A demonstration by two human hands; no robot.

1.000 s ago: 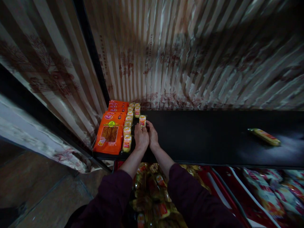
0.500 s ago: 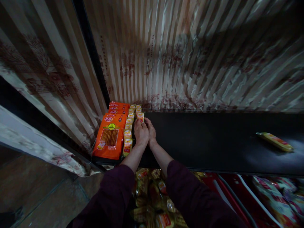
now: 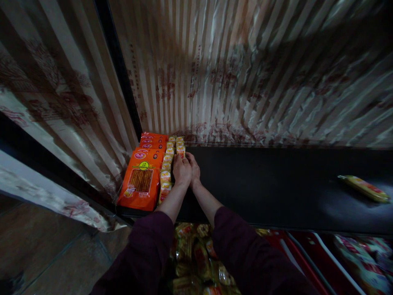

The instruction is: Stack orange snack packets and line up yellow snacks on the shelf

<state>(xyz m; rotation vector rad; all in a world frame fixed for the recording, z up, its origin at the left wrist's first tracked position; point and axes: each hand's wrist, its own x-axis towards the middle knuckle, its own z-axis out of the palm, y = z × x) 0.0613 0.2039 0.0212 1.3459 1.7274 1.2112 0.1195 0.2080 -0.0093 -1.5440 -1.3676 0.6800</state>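
Note:
My left hand (image 3: 181,171) and my right hand (image 3: 194,169) press close together over the shelf, fingers closed round the near end of a yellow snack pack (image 3: 181,150). Most of its lower part is hidden behind them. It stands in a short second row, beside a longer row of yellow packs (image 3: 166,176) to the left of my left hand. Left of that row, several orange snack bags (image 3: 140,178) with a clear window stand one behind another.
The black shelf (image 3: 260,192) stretches right, with one yellow pack (image 3: 364,188) lying on it. A striped paper-like cover (image 3: 215,90) lines the back. Below the shelf are piled yellow packs (image 3: 201,260) and a red box edge (image 3: 276,246). A dark post (image 3: 118,57) stands left.
The view has shifted slightly, so the shelf's right side sits a little lower and farther right. Both hands stay on the same pack, nearly unmoved.

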